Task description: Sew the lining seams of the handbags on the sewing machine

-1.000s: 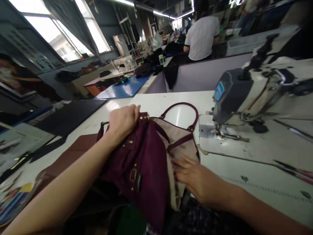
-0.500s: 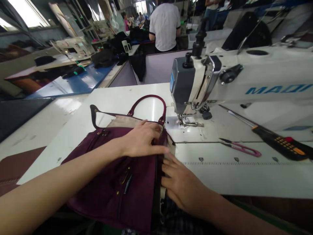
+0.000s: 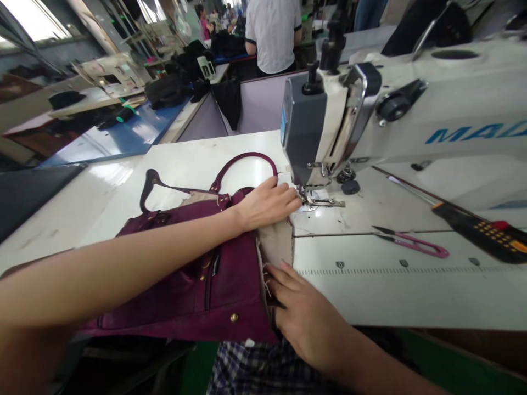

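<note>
A maroon handbag [image 3: 173,302] lies on the white table in front of me, its side seam toward the sewing machine. My left hand [image 3: 272,203] is closed on its upper right corner, fingertips close beside the presser foot [image 3: 307,200]. Lower down, my right hand [image 3: 308,312] grips the bag's right edge, fingertips partly hidden behind it. Between the two hands, beige lining [image 3: 278,241] with a frayed edge shows. A maroon handle [image 3: 251,156] arches up behind my left hand, and a dark strap [image 3: 149,189] stands at the far left corner.
The white sewing machine [image 3: 448,104] fills the right side. Pink thread snips [image 3: 420,244] and a black-and-yellow screwdriver [image 3: 477,233] lie on the table by a printed ruler [image 3: 370,270]. A person in a white shirt [image 3: 272,35] stands beyond the lilac partition [image 3: 261,101].
My left hand has moved right toward the presser foot. The bag has turned and flattened, so its base stud and more beige lining show. The right hand has shifted slightly down.
</note>
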`<state>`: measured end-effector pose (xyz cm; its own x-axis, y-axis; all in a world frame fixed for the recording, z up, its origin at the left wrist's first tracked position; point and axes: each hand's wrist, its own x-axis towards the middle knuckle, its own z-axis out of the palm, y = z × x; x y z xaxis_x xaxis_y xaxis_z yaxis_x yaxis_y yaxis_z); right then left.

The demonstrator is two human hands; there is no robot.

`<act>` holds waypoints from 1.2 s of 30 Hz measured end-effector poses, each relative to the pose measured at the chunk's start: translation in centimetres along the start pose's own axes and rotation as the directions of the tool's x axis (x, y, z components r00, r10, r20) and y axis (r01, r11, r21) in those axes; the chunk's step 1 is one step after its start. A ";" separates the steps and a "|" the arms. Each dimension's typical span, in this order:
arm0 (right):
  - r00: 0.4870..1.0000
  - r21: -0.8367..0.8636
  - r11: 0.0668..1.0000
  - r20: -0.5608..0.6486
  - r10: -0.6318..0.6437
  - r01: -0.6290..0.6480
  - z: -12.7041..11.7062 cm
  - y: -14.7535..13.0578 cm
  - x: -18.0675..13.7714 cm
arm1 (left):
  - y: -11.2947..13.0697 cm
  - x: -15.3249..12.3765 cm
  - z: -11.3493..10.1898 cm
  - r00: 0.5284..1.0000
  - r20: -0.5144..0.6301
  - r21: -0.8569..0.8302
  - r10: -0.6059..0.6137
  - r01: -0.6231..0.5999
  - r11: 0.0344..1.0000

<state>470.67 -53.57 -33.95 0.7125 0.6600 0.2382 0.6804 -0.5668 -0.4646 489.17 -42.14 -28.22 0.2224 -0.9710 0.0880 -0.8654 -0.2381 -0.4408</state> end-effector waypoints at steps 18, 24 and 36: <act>0.958 0.055 0.998 -0.286 0.000 0.016 0.6 -0.6 -0.3 | -1.9 1.1 1.7 0.897 0.434 -0.621 -0.090 0.370 0.692; 0.899 -0.022 0.993 -0.429 0.092 -0.112 0.1 -1.6 0.0 | -0.7 0.1 1.5 0.888 0.416 -0.563 -0.198 0.422 0.711; 0.897 -0.030 0.991 -0.429 0.106 -0.131 1.2 -1.6 -1.0 | -0.5 0.2 1.7 0.880 0.415 -0.566 -0.231 0.448 0.692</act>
<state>468.65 -52.70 -34.46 0.7851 0.3208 0.5299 0.5856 -0.6631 -0.4663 490.41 -42.18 -29.49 0.5818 -0.7905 -0.1913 -0.7532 -0.6125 0.2398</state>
